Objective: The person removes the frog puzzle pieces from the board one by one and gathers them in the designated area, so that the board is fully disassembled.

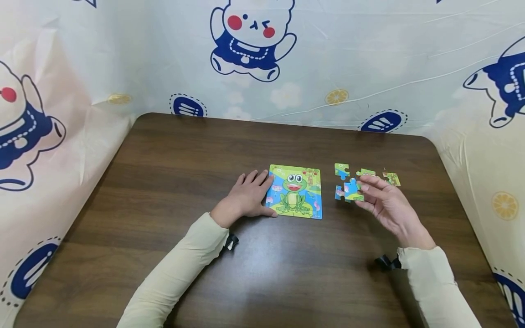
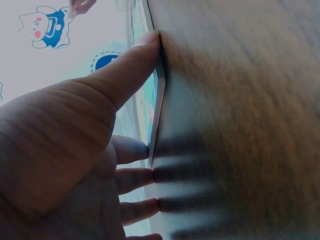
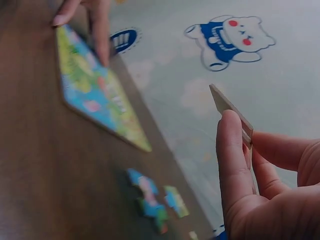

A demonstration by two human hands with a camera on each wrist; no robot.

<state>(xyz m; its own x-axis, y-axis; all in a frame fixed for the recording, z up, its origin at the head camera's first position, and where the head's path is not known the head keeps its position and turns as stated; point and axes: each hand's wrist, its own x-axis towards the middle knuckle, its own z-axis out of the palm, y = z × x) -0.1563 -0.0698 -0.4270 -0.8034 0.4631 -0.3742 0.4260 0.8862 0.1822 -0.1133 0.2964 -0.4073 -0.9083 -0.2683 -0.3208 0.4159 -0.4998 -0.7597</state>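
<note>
My left hand [image 1: 249,196] lies on the wooden table with fairly straight, spread fingers, its thumb and fingertips at the left edge of a square frog puzzle [image 1: 293,191]. In the left wrist view, the thumb [image 2: 132,65] presses along the rim of the puzzle. Between thumb and fingers my right hand [image 1: 389,205] pinches a blue and green jigsaw piece [image 1: 352,189], raised above the table. The right wrist view shows this jigsaw piece [image 3: 227,107] almost edge-on, its plain back visible.
Loose jigsaw pieces lie right of the frog puzzle: a blue-green piece [image 1: 342,170], a green piece [image 1: 365,172] partly behind the right hand, and another piece [image 1: 392,178] farther right. A blue-pink piece [image 1: 339,192] shows beside the held one. A printed curtain [image 1: 320,59] surrounds the table [image 1: 197,150].
</note>
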